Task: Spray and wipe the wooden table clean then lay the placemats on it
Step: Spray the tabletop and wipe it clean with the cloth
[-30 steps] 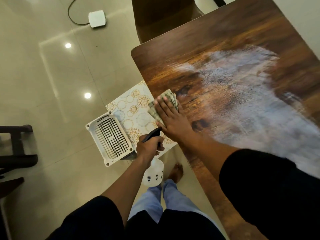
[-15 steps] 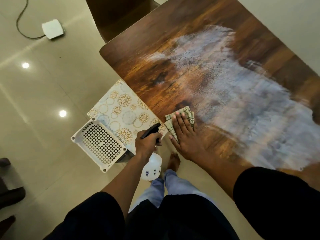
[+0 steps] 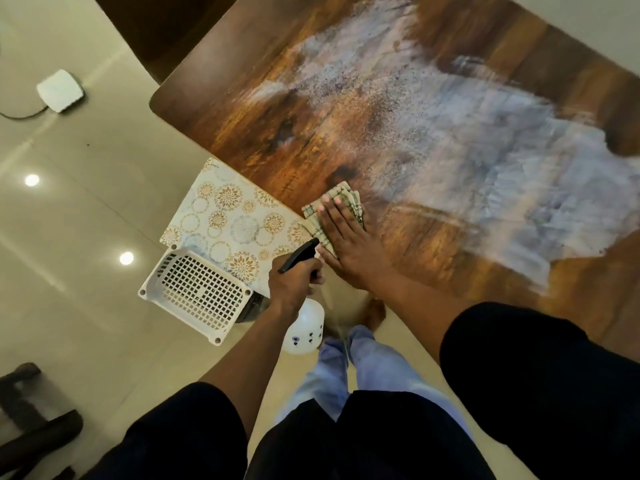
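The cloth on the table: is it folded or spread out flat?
Folded: the cloth shows stacked layered edges under the right hand.

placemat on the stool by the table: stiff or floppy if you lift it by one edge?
Probably fairly stiff: the placemat lies flat, with straight edges and no sag where it overhangs. It looks thin, so likely light, and it may bend a little. Its smooth printed face could slide easily. The basket overlaps its near corner, so that may shift too.

tabletop (image 3: 519,109): open | left edge: placemats (image 3: 228,220), basket (image 3: 197,292)
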